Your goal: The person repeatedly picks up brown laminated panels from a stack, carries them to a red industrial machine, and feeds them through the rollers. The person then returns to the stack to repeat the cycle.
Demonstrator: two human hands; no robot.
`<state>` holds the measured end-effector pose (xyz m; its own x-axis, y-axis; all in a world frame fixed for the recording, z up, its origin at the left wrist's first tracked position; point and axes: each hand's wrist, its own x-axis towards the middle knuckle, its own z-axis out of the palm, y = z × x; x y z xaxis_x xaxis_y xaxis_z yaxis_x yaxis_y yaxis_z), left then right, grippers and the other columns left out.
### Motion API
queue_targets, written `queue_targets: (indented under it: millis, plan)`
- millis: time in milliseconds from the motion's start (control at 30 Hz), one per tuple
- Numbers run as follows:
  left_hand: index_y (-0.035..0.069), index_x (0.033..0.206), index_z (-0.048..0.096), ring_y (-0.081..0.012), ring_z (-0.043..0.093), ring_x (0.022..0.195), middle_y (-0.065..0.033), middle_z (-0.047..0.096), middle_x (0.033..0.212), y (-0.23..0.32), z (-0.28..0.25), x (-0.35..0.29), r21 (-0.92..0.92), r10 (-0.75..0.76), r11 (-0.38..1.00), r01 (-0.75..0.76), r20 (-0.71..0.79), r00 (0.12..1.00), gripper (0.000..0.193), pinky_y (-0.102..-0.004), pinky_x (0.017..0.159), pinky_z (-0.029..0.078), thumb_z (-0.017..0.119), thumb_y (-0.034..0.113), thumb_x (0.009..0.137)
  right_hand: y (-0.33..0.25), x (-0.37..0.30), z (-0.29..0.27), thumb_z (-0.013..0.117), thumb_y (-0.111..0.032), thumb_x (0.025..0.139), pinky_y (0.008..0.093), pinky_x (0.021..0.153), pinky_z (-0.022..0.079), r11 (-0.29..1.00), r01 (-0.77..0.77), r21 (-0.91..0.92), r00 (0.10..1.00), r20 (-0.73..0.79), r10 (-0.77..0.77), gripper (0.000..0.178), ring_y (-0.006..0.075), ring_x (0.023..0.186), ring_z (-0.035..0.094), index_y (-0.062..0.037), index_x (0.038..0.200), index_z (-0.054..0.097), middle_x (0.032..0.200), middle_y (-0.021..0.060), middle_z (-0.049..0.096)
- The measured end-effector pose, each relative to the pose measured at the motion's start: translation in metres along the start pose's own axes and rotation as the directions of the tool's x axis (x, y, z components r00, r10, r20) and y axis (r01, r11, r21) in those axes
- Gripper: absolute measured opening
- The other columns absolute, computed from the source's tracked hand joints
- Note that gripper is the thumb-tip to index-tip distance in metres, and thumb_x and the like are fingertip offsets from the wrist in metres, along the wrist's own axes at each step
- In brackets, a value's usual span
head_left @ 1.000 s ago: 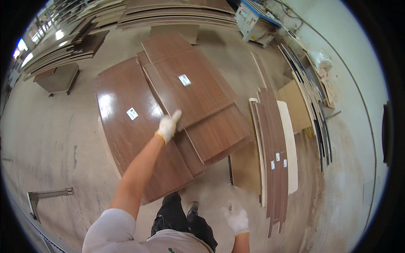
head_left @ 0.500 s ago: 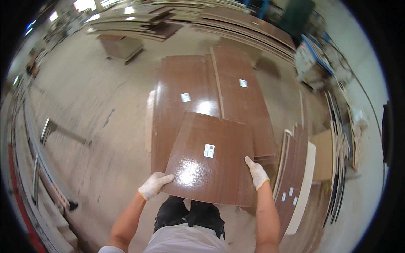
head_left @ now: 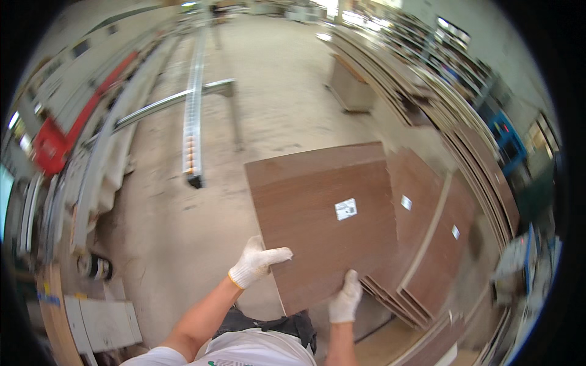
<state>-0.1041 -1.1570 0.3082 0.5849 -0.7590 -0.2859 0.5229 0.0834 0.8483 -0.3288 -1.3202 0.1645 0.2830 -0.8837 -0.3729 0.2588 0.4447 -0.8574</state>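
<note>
A brown wood-grain panel point(head_left: 317, 238) with a white label point(head_left: 345, 209) is held up in front of my body. My left hand point(head_left: 259, 262), in a white knit glove, grips its left edge with the thumb on the top face. My right hand point(head_left: 346, 297), gloved the same way, grips the near edge, thumb on top. The fingers of both hands are hidden beneath the panel. Just to the right lie stacked brown panels point(head_left: 421, 189), also labelled, partly covered by the one I hold.
A long metal rail point(head_left: 193, 122) on a cross arm point(head_left: 159, 104) stands to the left. A dark can point(head_left: 95, 266) and a white cabinet point(head_left: 104, 323) are at the lower left. Larger board stacks point(head_left: 470, 165) line the right, beyond a low box point(head_left: 351, 85).
I have turned left, carrying the panel away from the stacks, which now lie to my right. The rail has come into fuller view. Both hands still hold the panel, the right now at its near edge.
</note>
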Motion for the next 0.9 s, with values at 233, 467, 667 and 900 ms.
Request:
queue_targets:
  millis: [233,467,667,900]
  plan:
    - [-0.008,0.121,0.075,-0.0168,0.075,0.105,-0.0104,0.08,0.11,0.134,-0.253,-0.145,0.157,0.33,0.94,-0.302,-0.199,0.923,0.035,-0.0323,0.092,0.06,0.076,0.009,0.089,-0.032,0.0,0.136,0.073,-0.041,0.106,0.0417,0.122,0.043,0.863,0.351,-0.362,0.705,0.709,0.012,0.08,0.0287,0.146,0.054,0.007,0.163,0.045,0.158,0.0169,0.059]
    - [-0.007,0.113,0.08,-0.0139,0.074,0.096,-0.0078,0.081,0.106,0.163,-0.46,-0.326,0.186,0.456,0.884,-0.428,-0.544,0.705,0.029,-0.0317,0.091,0.059,0.079,0.014,0.094,0.104,-0.105,0.41,0.069,-0.028,0.106,0.041,0.099,0.056,0.877,0.283,-0.388,0.051,0.919,0.39,0.05,0.0215,0.115,0.068,0.0028,0.145,0.063,0.133,0.0083,0.071]
    - [-0.002,0.14,0.068,-0.0169,0.066,0.124,-0.0105,0.073,0.136,0.198,-0.583,-0.427,0.077,0.562,0.676,-0.733,-0.697,0.445,0.064,-0.0357,0.111,0.051,0.06,0.054,0.109,0.27,-0.267,0.578,0.064,-0.036,0.113,0.0351,0.096,0.056,0.821,0.099,-0.562,0.167,0.823,0.543,0.044,0.0195,0.106,0.07,0.0025,0.133,0.072,0.124,0.0079,0.075]
    - [0.01,0.165,0.047,-0.031,0.049,0.153,-0.014,0.049,0.168,0.194,-0.758,-0.425,0.275,0.42,0.139,-0.951,-0.886,-0.195,0.088,-0.0457,0.126,0.042,0.05,0.076,0.108,0.426,-0.424,0.739,0.063,-0.036,0.115,0.0374,0.104,0.056,0.761,-0.185,-0.622,0.006,0.773,0.634,0.05,0.0213,0.117,0.069,0.0059,0.142,0.065,0.134,0.0105,0.072]
